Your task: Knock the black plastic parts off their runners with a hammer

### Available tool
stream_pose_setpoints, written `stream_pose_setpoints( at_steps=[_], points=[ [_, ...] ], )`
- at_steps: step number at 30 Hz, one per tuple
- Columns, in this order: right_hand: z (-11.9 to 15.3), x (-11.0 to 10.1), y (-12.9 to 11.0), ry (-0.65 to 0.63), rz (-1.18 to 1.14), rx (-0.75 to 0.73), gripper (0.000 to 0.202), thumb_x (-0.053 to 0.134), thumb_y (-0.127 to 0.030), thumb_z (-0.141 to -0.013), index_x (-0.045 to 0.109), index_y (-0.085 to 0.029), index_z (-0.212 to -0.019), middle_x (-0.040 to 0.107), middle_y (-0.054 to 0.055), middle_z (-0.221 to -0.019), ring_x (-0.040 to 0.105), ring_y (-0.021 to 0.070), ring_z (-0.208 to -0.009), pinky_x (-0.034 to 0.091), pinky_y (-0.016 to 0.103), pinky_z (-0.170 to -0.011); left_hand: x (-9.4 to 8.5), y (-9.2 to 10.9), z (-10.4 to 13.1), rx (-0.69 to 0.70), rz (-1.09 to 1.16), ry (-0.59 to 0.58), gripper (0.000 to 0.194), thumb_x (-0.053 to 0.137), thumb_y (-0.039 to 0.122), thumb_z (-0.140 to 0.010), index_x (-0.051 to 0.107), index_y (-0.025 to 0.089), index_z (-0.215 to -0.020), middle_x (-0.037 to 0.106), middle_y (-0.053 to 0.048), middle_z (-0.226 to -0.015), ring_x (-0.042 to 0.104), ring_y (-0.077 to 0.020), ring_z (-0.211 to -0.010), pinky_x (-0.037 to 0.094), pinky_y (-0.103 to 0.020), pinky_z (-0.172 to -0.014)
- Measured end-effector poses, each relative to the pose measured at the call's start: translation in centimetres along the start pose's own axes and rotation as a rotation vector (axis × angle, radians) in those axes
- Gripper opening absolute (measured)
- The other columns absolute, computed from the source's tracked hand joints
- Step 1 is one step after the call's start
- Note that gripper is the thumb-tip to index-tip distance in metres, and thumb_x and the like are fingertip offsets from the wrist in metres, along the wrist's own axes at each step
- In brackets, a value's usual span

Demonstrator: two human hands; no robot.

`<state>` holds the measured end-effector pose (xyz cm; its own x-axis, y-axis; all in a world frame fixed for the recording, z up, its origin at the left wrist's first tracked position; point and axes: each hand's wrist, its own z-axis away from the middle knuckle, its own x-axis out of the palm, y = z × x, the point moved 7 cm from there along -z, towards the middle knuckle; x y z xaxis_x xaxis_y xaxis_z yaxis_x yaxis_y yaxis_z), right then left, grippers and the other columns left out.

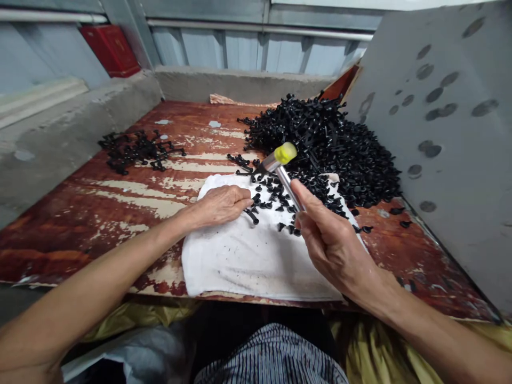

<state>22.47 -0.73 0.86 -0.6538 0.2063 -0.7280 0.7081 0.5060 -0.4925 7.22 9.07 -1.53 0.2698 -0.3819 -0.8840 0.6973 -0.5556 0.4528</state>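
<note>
My right hand (334,242) is closed round the metal handle of a small mallet (285,173), thumb along the shaft. The mallet's head has a translucent yellow face and a dark opposite face, and is held up over the cloth. My left hand (224,205) rests at the cloth's left part with its fingers pinched together. A small black plastic piece with a knobbed end (252,216) sticks out from under its fingertips. Beneath both hands lies a white cloth (248,261). Several loose black plastic pieces (282,200) are scattered on it between the hands.
A large heap of black plastic pieces (320,138) rises at the back right, against a spotted grey panel (452,160). A smaller pile (138,151) lies at the left of the worn reddish-brown tabletop (120,229). A concrete ledge (240,85) bounds the back; a red box (110,50) stands at left.
</note>
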Motion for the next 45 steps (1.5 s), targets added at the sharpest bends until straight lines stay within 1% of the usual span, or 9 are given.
stream_pose_setpoints(
  at_steps=[5, 12, 18, 22, 25, 30, 33, 40, 45],
  points=[
    [0.2, 1.1, 0.3, -0.132, 0.054, -0.033, 0.064, 0.04, -0.005, -0.088, 0.043, -0.013, -0.151, 0.076, 0.014, -0.098, 0.072, 0.0222, -0.078, 0.062, 0.039, -0.073, -0.1, -0.3, -0.2, 0.001, 0.016, 0.023, 0.028, 0.043, 0.03, -0.088, 0.037, 0.02, -0.063, 0.041, 0.003, -0.059, 0.039, -0.0117, -0.057, 0.025, -0.027, -0.058],
    [0.5, -0.8, -1.4, 0.079, -0.057, -0.051, 0.063, 0.041, -0.006, -0.094, 0.035, -0.019, -0.156, 0.06, 0.014, -0.143, 0.064, 0.0221, -0.122, 0.055, 0.039, -0.1, -0.1, -0.2, -0.2, 0.03, 0.026, 0.006, 0.029, 0.04, 0.032, -0.089, 0.034, 0.021, -0.063, 0.039, 0.003, -0.059, 0.037, -0.0115, -0.057, 0.025, -0.027, -0.056],
    [0.4, 0.7, 0.1, -0.182, 0.074, -0.003, 0.061, 0.038, -0.006, -0.089, 0.046, -0.008, -0.149, 0.076, 0.019, -0.11, 0.073, 0.0277, -0.093, 0.06, 0.048, -0.086, -0.1, 0.2, -0.3, 0.051, -0.02, -0.007, 0.028, 0.039, 0.033, -0.089, 0.036, 0.021, -0.064, 0.044, 0.002, -0.061, 0.041, -0.0119, -0.058, 0.026, -0.027, -0.057],
    [0.1, -0.4, 0.4, -0.069, 0.095, 0.032, 0.063, 0.038, -0.008, -0.091, 0.04, -0.015, -0.153, 0.075, 0.013, -0.1, 0.07, 0.0224, -0.082, 0.06, 0.04, -0.079, 0.0, 0.2, -0.7, 0.043, -0.037, -0.022, 0.028, 0.039, 0.032, -0.089, 0.035, 0.021, -0.063, 0.042, 0.003, -0.059, 0.04, -0.0123, -0.056, 0.027, -0.027, -0.057],
    [0.2, 0.4, 0.5, -0.15, 0.126, -0.003, 0.064, 0.039, -0.008, -0.087, 0.044, -0.015, -0.151, 0.075, 0.01, -0.091, 0.068, 0.0212, -0.073, 0.06, 0.039, -0.074, -0.1, 0.5, -1.0, 0.056, -0.034, -0.036, 0.026, 0.04, 0.028, -0.087, 0.035, 0.021, -0.062, 0.04, 0.003, -0.059, 0.04, -0.0121, -0.056, 0.027, -0.028, -0.057],
    [0.5, 0.1, 1.1, -0.094, 0.127, 0.027, 0.064, 0.038, -0.008, -0.089, 0.038, -0.013, -0.153, 0.074, 0.015, -0.105, 0.07, 0.0251, -0.09, 0.058, 0.044, -0.084, -0.3, 0.8, -1.3, 0.059, -0.005, -0.061, 0.028, 0.041, 0.024, -0.087, 0.036, 0.02, -0.06, 0.042, 0.003, -0.058, 0.04, -0.0108, -0.054, 0.028, -0.027, -0.056],
    [0.7, 0.5, 0.9, -0.191, 0.118, 0.02, 0.063, 0.039, -0.007, -0.087, 0.044, -0.011, -0.15, 0.075, 0.013, -0.094, 0.071, 0.0256, -0.082, 0.059, 0.044, -0.08, -0.2, 0.9, -1.5, 0.081, 0.031, -0.084, 0.029, 0.042, 0.024, -0.086, 0.036, 0.02, -0.058, 0.04, 0.003, -0.057, 0.039, -0.0099, -0.053, 0.027, -0.026, -0.054],
    [0.4, 0.2, 1.0, -0.196, 0.133, 0.033, 0.067, 0.041, -0.006, -0.083, 0.045, -0.012, -0.15, 0.076, 0.012, -0.089, 0.07, 0.0259, -0.075, 0.06, 0.045, -0.075, 0.0, 0.9, -1.9, 0.104, 0.073, -0.097, 0.028, 0.043, 0.023, -0.085, 0.036, 0.02, -0.057, 0.036, 0.003, -0.055, 0.034, -0.0094, -0.052, 0.025, -0.026, -0.051],
    [-0.2, -0.8, 0.9, -0.062, 0.112, 0.051, 0.062, 0.037, -0.009, -0.09, 0.041, -0.017, -0.152, 0.074, 0.014, -0.11, 0.071, 0.0259, -0.089, 0.058, 0.044, -0.083, 0.0, 1.0, -1.9, 0.095, 0.087, -0.106, 0.03, 0.044, 0.024, -0.085, 0.035, 0.02, -0.057, 0.036, 0.003, -0.055, 0.033, -0.0094, -0.052, 0.025, -0.026, -0.051]
  ],
)
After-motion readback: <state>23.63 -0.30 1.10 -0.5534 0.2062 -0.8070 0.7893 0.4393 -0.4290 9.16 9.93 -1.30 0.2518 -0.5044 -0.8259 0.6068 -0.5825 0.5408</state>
